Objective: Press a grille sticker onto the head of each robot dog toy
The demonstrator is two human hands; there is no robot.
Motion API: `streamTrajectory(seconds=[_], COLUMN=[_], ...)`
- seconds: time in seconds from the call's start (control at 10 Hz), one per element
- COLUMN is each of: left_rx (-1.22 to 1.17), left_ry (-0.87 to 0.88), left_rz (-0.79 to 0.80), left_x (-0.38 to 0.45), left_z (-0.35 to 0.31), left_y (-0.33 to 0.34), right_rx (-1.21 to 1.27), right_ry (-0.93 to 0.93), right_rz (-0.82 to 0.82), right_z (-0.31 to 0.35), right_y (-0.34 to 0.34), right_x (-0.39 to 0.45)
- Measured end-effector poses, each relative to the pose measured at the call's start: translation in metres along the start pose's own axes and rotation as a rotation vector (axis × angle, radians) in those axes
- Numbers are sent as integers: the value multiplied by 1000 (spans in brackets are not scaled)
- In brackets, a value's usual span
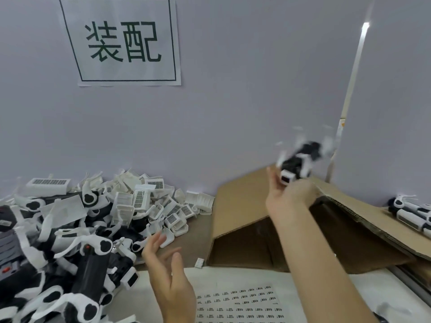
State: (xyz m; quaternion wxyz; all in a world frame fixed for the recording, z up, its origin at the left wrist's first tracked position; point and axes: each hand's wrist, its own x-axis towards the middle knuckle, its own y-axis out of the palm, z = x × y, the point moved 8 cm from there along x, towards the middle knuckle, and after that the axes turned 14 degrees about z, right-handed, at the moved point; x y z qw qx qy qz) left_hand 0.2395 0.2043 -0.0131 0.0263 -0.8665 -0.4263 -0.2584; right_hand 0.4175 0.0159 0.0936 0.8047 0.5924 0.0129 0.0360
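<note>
A black-and-white robot dog toy is blurred in the air over the cardboard box, its white-framed head pointing down at my right hand. That hand is raised with thumb and fingers spread, and the toy sits at or just off its fingertips. My left hand hovers with relaxed, straight fingers and holds nothing, between the toy pile and the sticker sheet. The sheet lies flat at the near edge with rows of small dark grille stickers.
Loose white head shells and grille parts are heaped against the grey wall. More robot dogs lie on the box flap at far right. A small white piece lies by the box corner. A paper sign hangs on the wall.
</note>
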Motion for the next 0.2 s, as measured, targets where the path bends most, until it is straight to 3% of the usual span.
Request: streamTrajectory(seconds=[0.1,0.2], left_rx=[-25,24], left_ry=[-34,-67], left_rz=[0,31], left_x=[1,-1], left_z=[4,10], left_y=[1,4], right_rx=[-106,-394], right_ry=[170,355], right_rz=[154,296], right_z=[-3,-26], right_y=[9,5], right_x=[-4,-28])
